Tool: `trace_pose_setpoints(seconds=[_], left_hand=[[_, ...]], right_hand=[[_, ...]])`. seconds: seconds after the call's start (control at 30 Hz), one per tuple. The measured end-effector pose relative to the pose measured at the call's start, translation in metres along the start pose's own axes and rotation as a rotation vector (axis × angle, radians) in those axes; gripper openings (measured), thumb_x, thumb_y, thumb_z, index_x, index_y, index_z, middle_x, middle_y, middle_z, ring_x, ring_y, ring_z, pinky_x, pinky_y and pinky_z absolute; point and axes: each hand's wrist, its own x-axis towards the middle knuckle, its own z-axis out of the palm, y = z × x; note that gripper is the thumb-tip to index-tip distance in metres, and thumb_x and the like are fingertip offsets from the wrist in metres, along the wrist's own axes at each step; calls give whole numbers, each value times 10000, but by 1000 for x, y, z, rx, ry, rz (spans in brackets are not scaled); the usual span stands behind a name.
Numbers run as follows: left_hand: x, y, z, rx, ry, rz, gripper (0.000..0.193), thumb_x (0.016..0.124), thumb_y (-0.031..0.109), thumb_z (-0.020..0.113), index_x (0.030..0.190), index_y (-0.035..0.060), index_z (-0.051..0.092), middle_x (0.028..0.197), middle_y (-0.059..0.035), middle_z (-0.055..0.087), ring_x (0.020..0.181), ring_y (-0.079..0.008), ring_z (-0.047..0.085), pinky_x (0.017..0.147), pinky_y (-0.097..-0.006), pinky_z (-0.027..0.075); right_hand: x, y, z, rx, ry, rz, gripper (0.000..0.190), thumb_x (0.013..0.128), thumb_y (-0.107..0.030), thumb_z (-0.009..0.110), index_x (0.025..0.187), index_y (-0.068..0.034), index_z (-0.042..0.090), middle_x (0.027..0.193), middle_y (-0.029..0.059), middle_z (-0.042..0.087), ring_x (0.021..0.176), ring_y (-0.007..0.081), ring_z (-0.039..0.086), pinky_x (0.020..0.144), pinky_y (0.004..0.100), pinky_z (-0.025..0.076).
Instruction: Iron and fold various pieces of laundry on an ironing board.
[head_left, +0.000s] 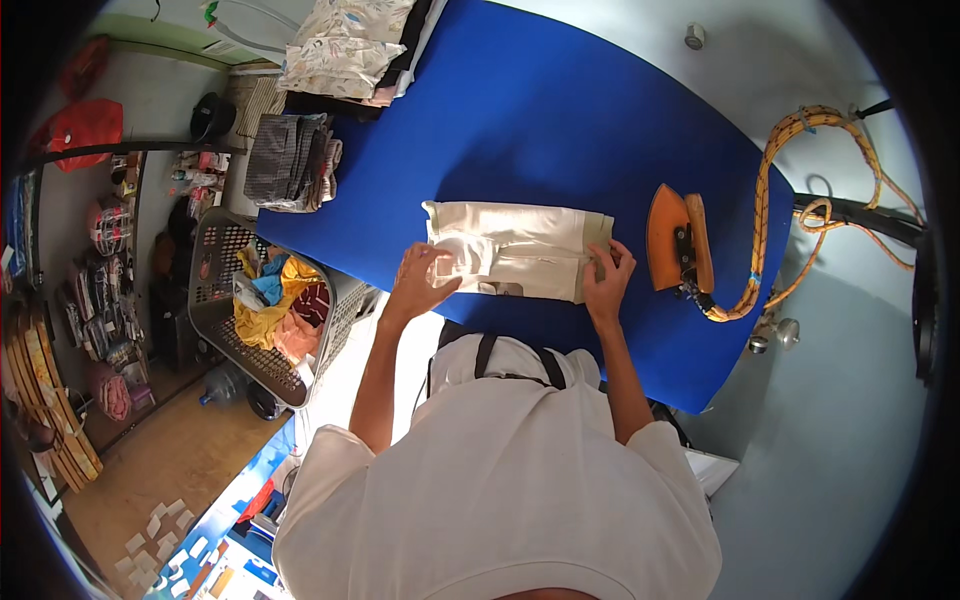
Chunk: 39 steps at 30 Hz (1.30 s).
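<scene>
A folded cream-coloured garment (525, 244) lies flat on the blue cloth-covered table (570, 112), a strong patch of light across its left part. Over its left end is my left hand (424, 281), thumb and fingers apart. My right hand (609, 277) is at the garment's right end, fingers bent over the pale green band; whether they pinch the fabric cannot be told. To the right of that hand an orange clothes iron (667, 240) with a wooden handle rests on the table, its thick wrapped cord (761, 202) looping up and away.
Folded patterned clothes (345, 52) are stacked at the table's upper left, with folded dark checked clothes (277, 161) below them. A grey perforated plastic basket (206, 300) of crumpled clothes stands against the table's left edge. Shelves line the far left.
</scene>
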Motion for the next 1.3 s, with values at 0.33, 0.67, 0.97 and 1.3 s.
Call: trace_pose_setpoints(seconds=[0.33,0.67,0.97,1.3], left_hand=[[56,-9,57,378,152,56,614,944,394,606,1484,161,430,1572,-190,294,1457,-353,276,1191,-496,214],[53,-7,62,455,117,103,785,921,614,541,1566,222,325,1637,-227,145,1518,-400,121,1224,-533,97],[50,-8,71,489,119,167,707,964,510,542,1551,167,348,1630,-242,146,1510,-415,143,1211,-552,148],[35,90,168,-253,87,135,646,1058,354,403,1560,-4,213,1639,-251,97,1526,-393,90,1229,-474,114]], right_hand=[[17,-29,32,-456,-91,-246,549,981,-388,529,1490,-192,472,1602,187,292,1480,363,273,1188,556,198],[14,-22,28,-375,-53,-169,577,996,-374,516,1536,-207,397,1625,199,227,1498,386,214,1193,580,162],[7,-2,23,-129,178,-43,514,971,-350,572,1420,-108,505,1475,241,402,1348,423,392,1108,571,293],[-6,-17,10,89,43,151,239,909,-190,652,1067,-22,589,1073,224,593,998,427,611,852,469,494]])
